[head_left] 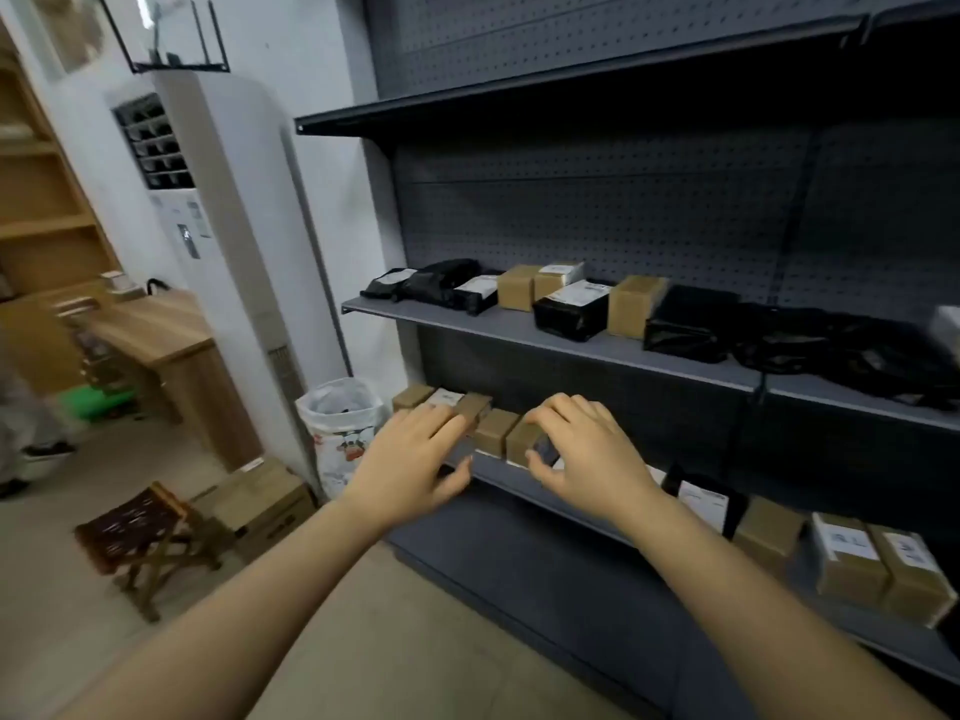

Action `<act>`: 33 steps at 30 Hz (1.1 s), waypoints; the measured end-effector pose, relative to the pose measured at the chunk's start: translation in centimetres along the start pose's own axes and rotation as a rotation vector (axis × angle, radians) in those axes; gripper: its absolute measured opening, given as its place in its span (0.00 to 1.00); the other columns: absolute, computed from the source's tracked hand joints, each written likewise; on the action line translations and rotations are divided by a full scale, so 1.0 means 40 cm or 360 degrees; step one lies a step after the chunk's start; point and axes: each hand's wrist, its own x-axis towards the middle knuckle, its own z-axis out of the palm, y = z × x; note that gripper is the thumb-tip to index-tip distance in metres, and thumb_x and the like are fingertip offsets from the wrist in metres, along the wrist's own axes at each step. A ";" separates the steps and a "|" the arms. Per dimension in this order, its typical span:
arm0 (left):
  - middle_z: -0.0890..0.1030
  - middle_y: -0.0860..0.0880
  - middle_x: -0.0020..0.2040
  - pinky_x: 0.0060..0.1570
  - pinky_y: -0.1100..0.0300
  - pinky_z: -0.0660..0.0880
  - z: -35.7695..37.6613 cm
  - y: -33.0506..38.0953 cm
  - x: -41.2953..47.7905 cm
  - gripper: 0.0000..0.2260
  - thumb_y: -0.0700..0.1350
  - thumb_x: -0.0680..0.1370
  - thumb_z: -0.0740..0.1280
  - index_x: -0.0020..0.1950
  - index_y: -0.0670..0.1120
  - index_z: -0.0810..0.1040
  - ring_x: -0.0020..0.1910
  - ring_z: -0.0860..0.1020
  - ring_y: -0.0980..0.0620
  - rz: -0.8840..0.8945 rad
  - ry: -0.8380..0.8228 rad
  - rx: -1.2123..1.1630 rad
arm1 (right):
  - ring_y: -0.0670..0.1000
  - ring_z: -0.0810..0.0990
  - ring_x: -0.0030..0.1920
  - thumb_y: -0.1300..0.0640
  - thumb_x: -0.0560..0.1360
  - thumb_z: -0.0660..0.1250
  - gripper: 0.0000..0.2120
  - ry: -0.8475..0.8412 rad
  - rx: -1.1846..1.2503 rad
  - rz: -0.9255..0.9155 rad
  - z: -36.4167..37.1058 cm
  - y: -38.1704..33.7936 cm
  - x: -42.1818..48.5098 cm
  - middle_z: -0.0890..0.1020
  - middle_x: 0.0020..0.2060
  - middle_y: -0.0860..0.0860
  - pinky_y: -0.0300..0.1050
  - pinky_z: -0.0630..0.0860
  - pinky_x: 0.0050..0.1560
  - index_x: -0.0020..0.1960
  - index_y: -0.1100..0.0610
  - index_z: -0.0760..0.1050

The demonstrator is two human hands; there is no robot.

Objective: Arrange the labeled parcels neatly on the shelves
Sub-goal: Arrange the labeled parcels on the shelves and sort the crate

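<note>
steel shelving unit, dark grey, with a perforated pegboard back panel (pixel 571 226) and flat sheet-metal decks.

lower shelf (pixel 498 478): a row of small kraft cardboard boxes at the left end, matte brown with square edges.
- left hand (pixel 410 454): fingers straight and together, lying on top of box a (pixel 475 406). thumb is spread off to the side, no grip.
- right hand (pixel 587 454): fingers curled over box b (pixel 519 441), thumb on its front face, pinching it.
- box c (pixel 496 431) sits between a and b, touching both.
- there's a dark patch between the right thumb and fingers, possibly shadow. too blurred to call.

further right on the same deck:
- a black poly mailer (pixel 701 504) with a white label, partly hidden behind the right forearm.
- labelled cartons (pixel 847 563) with white printed labels on top, text unreadable.

middle shelf (pixel 519 332):
- glossy, crinkled black mailers (pixel 571 309) mixed with kraft boxes (pixel 634 306), most with white labels.
- the dark heap at the right end is cut off by the frame edge.

top shelf (pixel 519 90): only the underside is in view.

off the unit:
- a white floor-standing air conditioner (pixel 223 226).
- a white printed sack (pixel 343 433).
- a wooden folding stool (pixel 140 532).
- a brown carton (pixel 260 504) on the tiled floor.
- a wooden desk (pixel 156 330) at the left, motion-blurred.
</note>
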 end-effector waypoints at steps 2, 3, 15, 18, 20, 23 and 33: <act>0.79 0.47 0.48 0.43 0.53 0.75 -0.005 -0.052 -0.035 0.15 0.51 0.75 0.64 0.55 0.44 0.78 0.45 0.78 0.47 -0.0035 0.0012 -0.0044 | 0.54 0.75 0.54 0.51 0.76 0.66 0.16 0.0020 0.0037 -0.0025 0.035 -0.032 0.039 0.76 0.54 0.50 0.47 0.69 0.56 0.61 0.55 0.75; 0.79 0.48 0.48 0.42 0.53 0.75 -0.001 -0.083 -0.056 0.15 0.52 0.75 0.64 0.56 0.45 0.78 0.45 0.78 0.47 -0.0050 0.0024 -0.0065 | 0.53 0.74 0.55 0.50 0.76 0.65 0.16 0.0009 0.0028 -0.0036 0.054 -0.050 0.060 0.76 0.55 0.50 0.47 0.68 0.57 0.61 0.55 0.75; 0.78 0.48 0.49 0.43 0.51 0.75 0.068 -0.577 -0.116 0.15 0.52 0.75 0.62 0.54 0.44 0.77 0.46 0.77 0.47 -0.0154 0.0044 -0.0069 | 0.52 0.71 0.59 0.48 0.78 0.64 0.18 -0.0060 -0.0044 -0.0041 0.264 -0.278 0.465 0.73 0.58 0.49 0.45 0.66 0.61 0.65 0.52 0.71; 0.78 0.49 0.48 0.42 0.54 0.75 0.075 -0.705 -0.094 0.14 0.51 0.74 0.63 0.56 0.46 0.77 0.44 0.77 0.49 -0.0165 0.0100 -0.0078 | 0.51 0.71 0.59 0.48 0.77 0.64 0.19 -0.0062 -0.0052 -0.0011 0.308 -0.313 0.584 0.72 0.59 0.48 0.45 0.65 0.62 0.66 0.52 0.70; 0.78 0.50 0.48 0.42 0.56 0.74 0.082 -0.776 -0.076 0.14 0.51 0.74 0.63 0.56 0.46 0.77 0.44 0.77 0.50 -0.0185 0.0133 -0.0109 | 0.52 0.71 0.60 0.48 0.77 0.64 0.20 -0.0058 -0.0044 0.0010 0.333 -0.327 0.657 0.72 0.59 0.48 0.45 0.65 0.62 0.67 0.52 0.70; 0.79 0.50 0.49 0.44 0.56 0.75 0.110 -0.873 -0.045 0.15 0.52 0.74 0.63 0.57 0.46 0.77 0.45 0.77 0.50 -0.0198 0.0172 -0.0148 | 0.52 0.71 0.61 0.48 0.77 0.64 0.21 -0.0065 -0.0048 0.0030 0.376 -0.331 0.761 0.72 0.60 0.49 0.46 0.66 0.62 0.67 0.52 0.70; 0.79 0.49 0.50 0.44 0.56 0.76 0.271 -1.188 0.147 0.15 0.51 0.74 0.65 0.57 0.45 0.78 0.45 0.78 0.49 -0.0183 0.0235 -0.0124 | 0.53 0.71 0.61 0.50 0.77 0.65 0.21 0.0031 0.0027 0.0045 0.542 -0.226 1.117 0.73 0.60 0.50 0.48 0.66 0.63 0.68 0.53 0.69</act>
